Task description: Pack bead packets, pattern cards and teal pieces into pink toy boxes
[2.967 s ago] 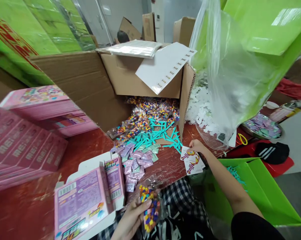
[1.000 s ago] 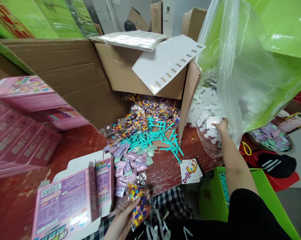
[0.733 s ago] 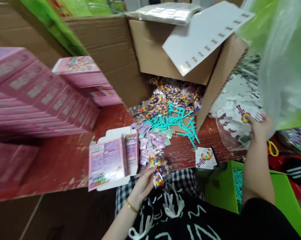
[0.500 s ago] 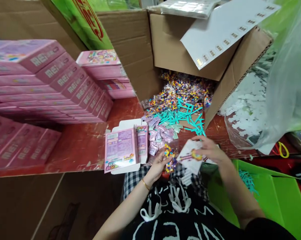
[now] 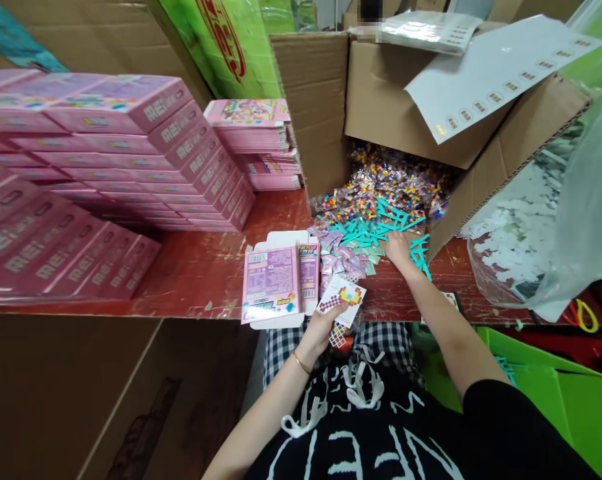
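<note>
My left hand point(image 5: 321, 328) is closed on a white printed card point(image 5: 343, 301) with a pixel-style pattern, thumb on top. A white lattice piece point(image 5: 338, 337) shows just below the card. Whether the bag of beads is still under the card is hidden. My right hand point(image 5: 397, 249) reaches down to the pile of teal plastic sticks point(image 5: 363, 232), its fingers bunched at the pile's edge; what they pinch, if anything, I cannot make out. Small lilac and pale green packets point(image 5: 348, 260) lie between the hands. Flattened pink boxes point(image 5: 271, 283) lie left of the card.
Bagged colourful beads point(image 5: 395, 177) spill from an open cardboard box point(image 5: 315, 107). Pink boxes point(image 5: 171, 153) stand stacked at left. A clear bag of white pieces point(image 5: 515, 220) stands at right, above a green bin point(image 5: 571, 393). A white sticker sheet point(image 5: 481, 73) overhangs the cardboard box.
My right hand has let go of the card and moved forward to the teal sticks. The card is now in my left hand, over where the bag of beads showed. The view has shifted left.
</note>
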Demonstrator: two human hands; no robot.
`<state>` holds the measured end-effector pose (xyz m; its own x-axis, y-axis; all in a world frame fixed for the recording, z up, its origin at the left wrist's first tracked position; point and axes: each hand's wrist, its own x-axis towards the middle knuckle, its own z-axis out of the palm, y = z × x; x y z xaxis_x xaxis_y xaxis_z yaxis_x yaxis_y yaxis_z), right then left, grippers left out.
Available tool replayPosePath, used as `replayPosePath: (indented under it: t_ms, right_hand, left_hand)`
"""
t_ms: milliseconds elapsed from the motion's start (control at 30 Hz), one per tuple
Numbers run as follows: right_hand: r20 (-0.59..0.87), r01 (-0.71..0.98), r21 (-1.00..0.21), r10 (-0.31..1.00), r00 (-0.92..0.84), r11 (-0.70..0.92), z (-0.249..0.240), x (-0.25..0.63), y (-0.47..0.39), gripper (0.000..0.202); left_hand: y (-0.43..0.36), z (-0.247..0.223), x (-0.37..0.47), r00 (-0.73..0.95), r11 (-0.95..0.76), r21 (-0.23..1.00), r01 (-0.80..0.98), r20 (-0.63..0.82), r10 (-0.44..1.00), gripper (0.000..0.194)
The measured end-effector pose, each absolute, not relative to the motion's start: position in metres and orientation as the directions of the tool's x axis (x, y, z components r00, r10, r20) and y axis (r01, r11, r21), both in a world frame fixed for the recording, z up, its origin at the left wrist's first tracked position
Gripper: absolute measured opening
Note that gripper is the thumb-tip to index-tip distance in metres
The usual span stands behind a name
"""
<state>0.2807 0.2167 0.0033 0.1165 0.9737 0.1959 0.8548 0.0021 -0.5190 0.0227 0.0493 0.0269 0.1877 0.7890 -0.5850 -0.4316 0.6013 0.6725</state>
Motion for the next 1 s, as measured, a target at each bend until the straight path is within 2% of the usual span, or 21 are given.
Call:
replayPosePath:
  t_ms: [67,133,200,267,333,400,533,600,633,667,733,767,833,900,1000]
  right_hand:
    - [0.232,0.867,-0.494,0.972,0.05,0.073,0.009,0.281,0.21,0.023]
    - [0.356,0.851,-0.453,0.929,-0.1,0.265,0.018,0.271,0.188,0.024]
    - [0.487,0.762,-0.374,0.811,-0.323,0.529,0.027,0.253,0.155,0.027]
    - [0.53,0.617,-0.313,0.672,-0.517,0.722,0.033,0.232,0.121,0.03]
    - [0.528,0.51,-0.328,0.602,-0.599,0.795,0.035,0.213,0.095,0.035]
    - [0.532,0.447,-0.407,0.604,-0.593,0.797,0.035,0.202,0.081,0.041]
    - [0.509,0.337,-0.602,0.673,-0.537,0.724,0.036,0.198,0.076,0.042]
    - [0.468,0.359,-0.72,0.798,-0.379,0.593,0.041,0.198,0.08,0.033]
    - [0.401,0.36,-0.8,0.874,-0.274,0.48,0.044,0.197,0.083,0.036]
    - [0.287,0.334,-0.88,0.938,-0.193,0.338,0.047,0.196,0.087,0.05]
    - [-0.018,0.212,-0.977,0.98,-0.196,0.025,0.053,0.19,0.096,0.079]
    - [-0.147,0.147,-0.983,0.955,-0.258,-0.112,0.054,0.184,0.1,0.084]
    - [-0.284,0.039,-0.956,0.891,-0.355,-0.29,0.056,0.171,0.11,0.076]
    - [-0.309,-0.049,-0.934,0.869,-0.386,-0.354,0.058,0.154,0.12,0.063]
    - [-0.278,-0.13,-0.926,0.876,-0.395,-0.353,0.064,0.125,0.15,0.055]
  left_hand:
    - [0.051,0.027,0.021,0.181,0.609,0.653,-0.451,-0.601,0.779,0.04]
    - [0.052,0.027,0.021,0.176,0.603,0.648,-0.466,-0.6,0.781,0.039]
    - [0.053,0.028,0.023,0.191,0.59,0.659,-0.467,-0.576,0.795,0.039]
    - [0.055,0.03,0.026,0.207,0.558,0.671,-0.487,-0.532,0.821,0.04]
    - [0.055,0.032,0.03,0.236,0.538,0.648,-0.539,-0.497,0.835,0.044]
    - [0.054,0.032,0.031,0.255,0.516,0.634,-0.575,-0.461,0.85,0.047]
    - [0.047,0.027,0.029,0.227,0.43,0.764,-0.48,-0.366,0.903,0.049]
    - [0.044,0.024,0.026,0.225,0.405,0.81,-0.424,-0.339,0.914,0.05]
    - [0.043,0.025,0.024,0.24,0.404,0.822,-0.402,-0.33,0.913,0.049]
    - [0.044,0.026,0.021,0.269,0.404,0.833,-0.378,-0.319,0.909,0.048]
    - [0.045,0.033,0.014,0.339,0.402,0.854,-0.331,-0.29,0.895,0.049]
    - [0.047,0.038,0.01,0.367,0.396,0.865,-0.308,-0.277,0.888,0.05]
    - [0.052,0.05,0.001,0.39,0.352,0.903,-0.245,-0.24,0.889,0.05]
    - [0.058,0.06,-0.013,0.314,0.216,0.966,-0.142,-0.163,0.935,0.05]
    - [0.07,0.069,-0.046,0.013,-0.054,0.989,0.134,0.053,0.999,0.063]
